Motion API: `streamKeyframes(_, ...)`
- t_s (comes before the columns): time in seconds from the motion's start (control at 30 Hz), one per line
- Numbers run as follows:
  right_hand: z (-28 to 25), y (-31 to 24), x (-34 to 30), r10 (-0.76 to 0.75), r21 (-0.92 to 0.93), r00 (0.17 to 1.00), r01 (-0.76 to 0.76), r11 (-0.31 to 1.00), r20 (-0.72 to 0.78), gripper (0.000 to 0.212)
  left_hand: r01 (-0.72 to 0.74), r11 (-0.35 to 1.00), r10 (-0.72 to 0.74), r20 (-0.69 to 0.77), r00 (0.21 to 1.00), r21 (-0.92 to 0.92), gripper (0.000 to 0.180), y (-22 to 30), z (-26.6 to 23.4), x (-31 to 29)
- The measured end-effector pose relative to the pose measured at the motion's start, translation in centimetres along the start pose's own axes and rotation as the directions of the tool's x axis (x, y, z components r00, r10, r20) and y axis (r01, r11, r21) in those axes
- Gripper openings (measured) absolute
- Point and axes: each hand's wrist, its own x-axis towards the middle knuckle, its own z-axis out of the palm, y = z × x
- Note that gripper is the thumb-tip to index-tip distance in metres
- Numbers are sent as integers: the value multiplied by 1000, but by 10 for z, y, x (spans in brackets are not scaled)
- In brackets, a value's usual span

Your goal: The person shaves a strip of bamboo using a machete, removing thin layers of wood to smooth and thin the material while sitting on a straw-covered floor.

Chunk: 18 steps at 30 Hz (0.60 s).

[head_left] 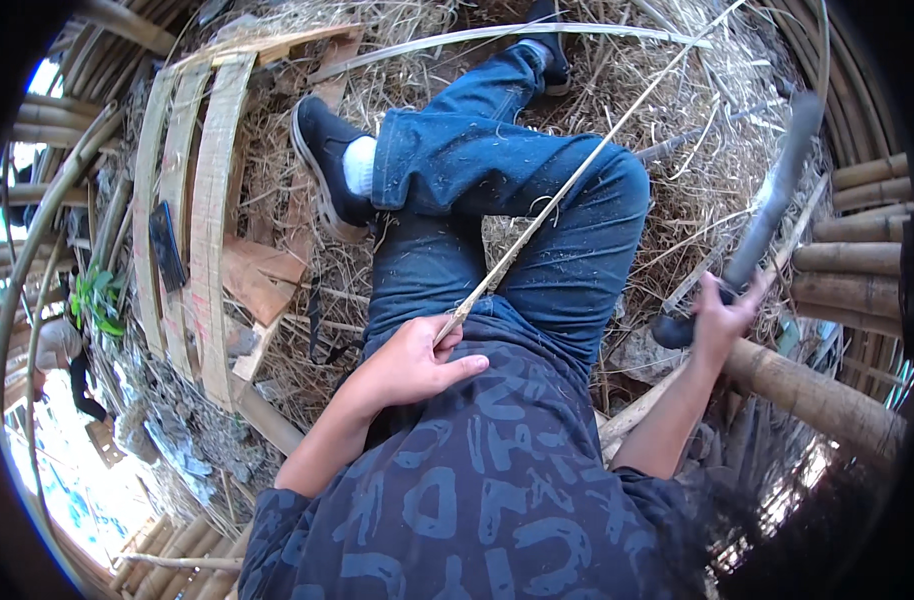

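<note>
A long, thin bamboo strip point(549, 208) runs up and to the right from my lap, across my bent knee. Its near, frayed end is held in the closed fingers of my left hand point(417, 362), which rests over my lap. At the right, my right hand point(722, 318) is closed round the dark handle of a machete point(777, 200). The blade points up and away, slightly blurred, and stands apart from the strip. The handle's rounded black end shows just left of the hand.
Cut straw and shavings point(692, 215) cover the ground round my crossed legs. A wooden slatted pallet point(217, 230) with a dark phone point(167, 246) on it lies left. A thick bamboo pole point(817, 398) sits by my right forearm. Another person point(59, 350) is at far left.
</note>
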Motion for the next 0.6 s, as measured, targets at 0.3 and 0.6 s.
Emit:
streamKeyframes(0.3,76,-59,-74,-455,81,713,493,866,534,43,1,1000,1,-70,998,24,38,-6,4,-11)
streamKeyframes(0.6,104,-73,-98,-597,4,506,760,649,622,14,-22,1000,24,-99,995,21,30,-2,9,-15)
